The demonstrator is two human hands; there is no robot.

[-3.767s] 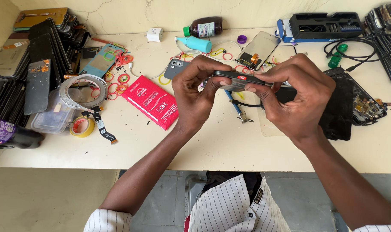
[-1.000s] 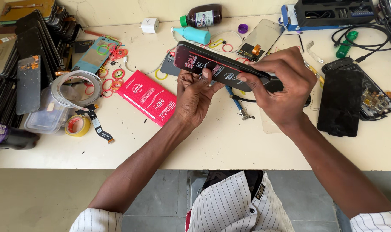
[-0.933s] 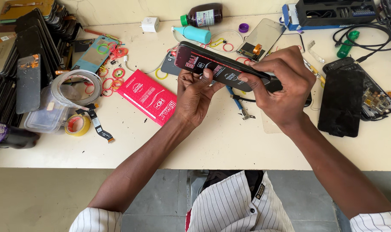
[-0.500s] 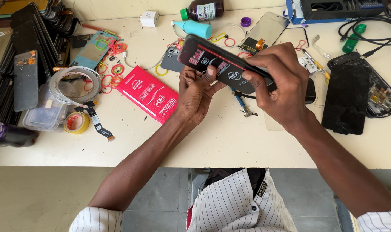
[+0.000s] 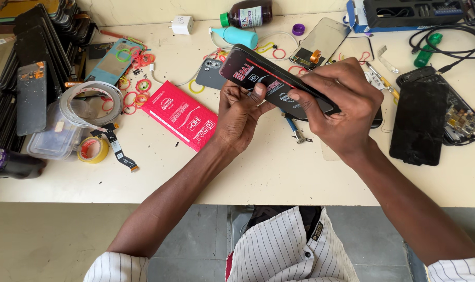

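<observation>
Cream-coloured and crowded, the bench (image 5: 279,183) runs the width of the view, with a grey tiled floor below its near edge. Both hands are raised over its middle, sharing one flat black phone-shaped slab with red and white printing (image 5: 269,81), which is tilted so its far end points up and to the left. The left hand (image 5: 240,112) grips the slab from below, thumb pressed on its printed face near the middle. The right hand (image 5: 339,107) is clamped over the slab's near right end, fingers curled across the top edge and the forefinger laid along it. Whether a film is being lifted from the face is hard to tell at this angle.

Just left of the left hand lies a flat red rectangular packet with white lettering (image 5: 181,115). Beyond it a grey phone back cover (image 5: 210,74) rests under scattered red and yellow rubber bands. To the far left stand a clear plastic tub (image 5: 57,138), a ring of clear tape (image 5: 86,102) and a yellow tape roll (image 5: 93,150). To the right of the right hand a black phone screen panel (image 5: 418,122) lies flat. At the back are a teal squeeze bottle (image 5: 240,36) on its side and a brown bottle with a green cap (image 5: 248,13).
</observation>
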